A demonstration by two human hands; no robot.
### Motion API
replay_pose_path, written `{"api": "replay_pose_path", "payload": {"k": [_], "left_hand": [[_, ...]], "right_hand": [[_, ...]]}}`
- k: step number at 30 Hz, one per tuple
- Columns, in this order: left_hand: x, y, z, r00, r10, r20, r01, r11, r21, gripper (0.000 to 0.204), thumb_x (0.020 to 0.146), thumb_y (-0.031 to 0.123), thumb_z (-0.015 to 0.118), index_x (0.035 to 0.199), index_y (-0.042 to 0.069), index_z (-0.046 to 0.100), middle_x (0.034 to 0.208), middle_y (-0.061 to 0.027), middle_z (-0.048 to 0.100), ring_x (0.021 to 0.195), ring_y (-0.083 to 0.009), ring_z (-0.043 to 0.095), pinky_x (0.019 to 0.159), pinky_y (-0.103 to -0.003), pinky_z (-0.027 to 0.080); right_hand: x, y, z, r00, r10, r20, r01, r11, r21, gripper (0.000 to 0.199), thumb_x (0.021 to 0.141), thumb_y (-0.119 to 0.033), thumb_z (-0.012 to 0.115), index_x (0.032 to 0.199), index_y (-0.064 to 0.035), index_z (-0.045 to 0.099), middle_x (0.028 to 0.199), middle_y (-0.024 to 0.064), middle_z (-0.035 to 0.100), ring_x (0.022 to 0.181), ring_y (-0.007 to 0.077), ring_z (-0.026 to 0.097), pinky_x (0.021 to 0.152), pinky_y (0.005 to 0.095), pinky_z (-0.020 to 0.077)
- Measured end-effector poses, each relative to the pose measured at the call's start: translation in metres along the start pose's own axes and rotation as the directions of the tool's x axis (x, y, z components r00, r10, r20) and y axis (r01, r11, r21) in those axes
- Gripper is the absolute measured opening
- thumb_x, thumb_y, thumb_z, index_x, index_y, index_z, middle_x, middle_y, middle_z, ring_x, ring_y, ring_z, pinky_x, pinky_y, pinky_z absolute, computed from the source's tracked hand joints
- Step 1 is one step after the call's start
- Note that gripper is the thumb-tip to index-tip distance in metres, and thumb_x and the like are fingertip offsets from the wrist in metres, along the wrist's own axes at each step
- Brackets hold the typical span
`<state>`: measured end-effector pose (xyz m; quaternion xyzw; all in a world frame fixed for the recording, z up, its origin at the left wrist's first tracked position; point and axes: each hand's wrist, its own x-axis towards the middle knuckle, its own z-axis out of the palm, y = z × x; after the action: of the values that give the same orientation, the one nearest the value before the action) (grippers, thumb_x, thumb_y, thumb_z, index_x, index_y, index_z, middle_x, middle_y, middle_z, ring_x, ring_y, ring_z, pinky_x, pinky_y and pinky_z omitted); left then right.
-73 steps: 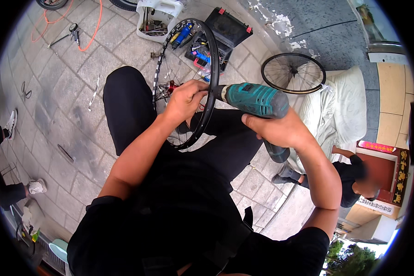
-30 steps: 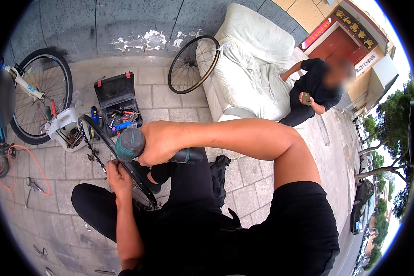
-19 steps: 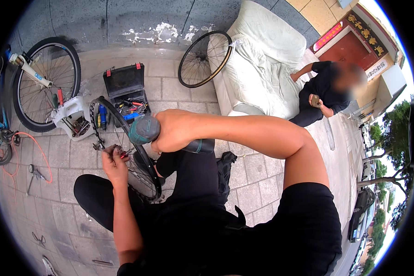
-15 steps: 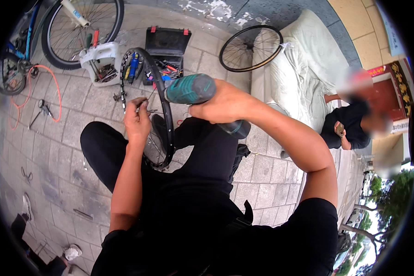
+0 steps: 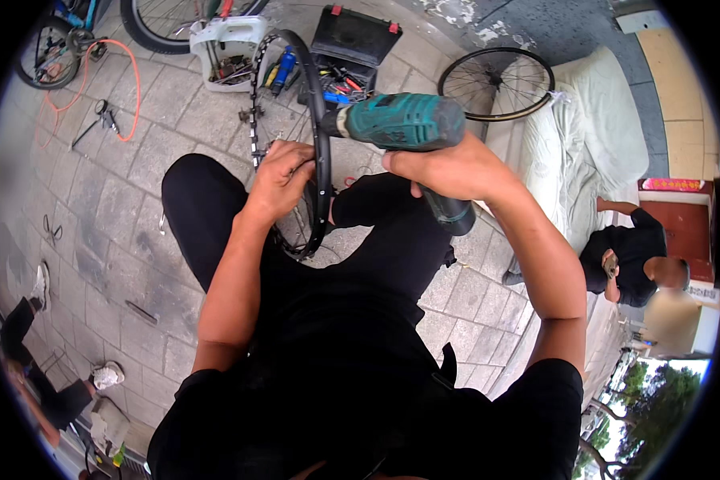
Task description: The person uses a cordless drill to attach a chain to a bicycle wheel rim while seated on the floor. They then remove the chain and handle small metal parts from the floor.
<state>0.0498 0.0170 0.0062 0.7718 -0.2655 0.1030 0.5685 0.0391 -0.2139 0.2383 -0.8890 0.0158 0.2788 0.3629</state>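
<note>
A black bicycle rim (image 5: 322, 192) stands on edge between my legs, with loose-looking spokes on its inner side. My right hand (image 5: 452, 168) is wrapped round the grip of a teal and black cordless drill (image 5: 408, 120). The drill lies nearly level, its nose up against the outer side of the rim. On the inner side, my left hand (image 5: 278, 182) has its fingers bunched close to the rim, opposite and a little below the drill. What those fingertips pinch is hidden.
Beyond the rim are an open black toolbox (image 5: 352, 40) and a cut white jug (image 5: 208, 60) of tools. Another wheel (image 5: 496, 80) leans by a covered sofa (image 5: 592, 120), with a person (image 5: 636, 248) nearby. An orange hose (image 5: 138, 88) lies left; another person's shoes (image 5: 108, 374) show lower left.
The view has shifted, so the surroundings sit further right and higher. My left hand has moved in from the spokes to the rim's inner side. The drill stays in my right hand, now more level.
</note>
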Motion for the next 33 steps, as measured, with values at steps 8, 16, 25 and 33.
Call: {"api": "replay_pose_path", "payload": {"k": [8,16,25,33], "left_hand": [[-0.007,-0.031,0.007,0.972,0.029,-0.234,-0.033,0.999,-0.014,0.015,0.096,-0.009,0.056,0.109,-0.009,0.065,0.104,-0.0143,0.068,0.090,-0.0208,0.065,0.082,-0.029,0.052],[-0.010,-0.042,0.020,0.922,-0.278,-0.270,0.204,0.941,-0.271,0.017,0.104,0.002,0.057,0.115,-0.005,0.067,0.102,-0.0048,0.066,0.092,-0.0121,0.061,0.083,-0.026,0.049],[0.012,-0.065,0.014,0.900,-0.325,-0.289,0.206,0.904,-0.374,0.018,0.102,0.001,0.057,0.115,-0.006,0.067,0.101,-0.0061,0.070,0.093,-0.0148,0.064,0.087,-0.029,0.051],[0.033,-0.051,0.006,0.874,-0.301,-0.382,0.198,0.938,-0.285,0.018,0.101,0.000,0.057,0.114,-0.004,0.069,0.097,-0.0052,0.070,0.085,-0.0107,0.062,0.073,-0.025,0.051]], "right_hand": [[-0.006,-0.021,-0.011,0.982,-0.184,-0.050,0.181,0.982,-0.058,0.024,0.079,-0.022,0.069,0.084,0.0018,0.069,0.071,0.0116,0.070,0.064,0.0226,0.070,0.064,0.0366,0.0567],[0.004,-0.023,-0.004,0.978,-0.196,-0.069,0.203,0.973,0.114,0.023,0.075,-0.018,0.076,0.084,0.0030,0.072,0.071,0.0130,0.070,0.059,0.0225,0.069,0.055,0.0378,0.0557],[0.027,-0.006,0.001,0.970,-0.201,-0.137,0.215,0.972,0.097,0.029,0.074,-0.015,0.079,0.093,0.0061,0.074,0.082,0.0137,0.073,0.067,0.0247,0.072,0.056,0.0391,0.0586],[0.076,-0.002,0.000,0.957,-0.254,-0.142,0.267,0.961,0.076,0.032,0.074,-0.016,0.082,0.098,0.0041,0.077,0.089,0.0189,0.075,0.069,0.0277,0.074,0.057,0.0416,0.0587]]}}
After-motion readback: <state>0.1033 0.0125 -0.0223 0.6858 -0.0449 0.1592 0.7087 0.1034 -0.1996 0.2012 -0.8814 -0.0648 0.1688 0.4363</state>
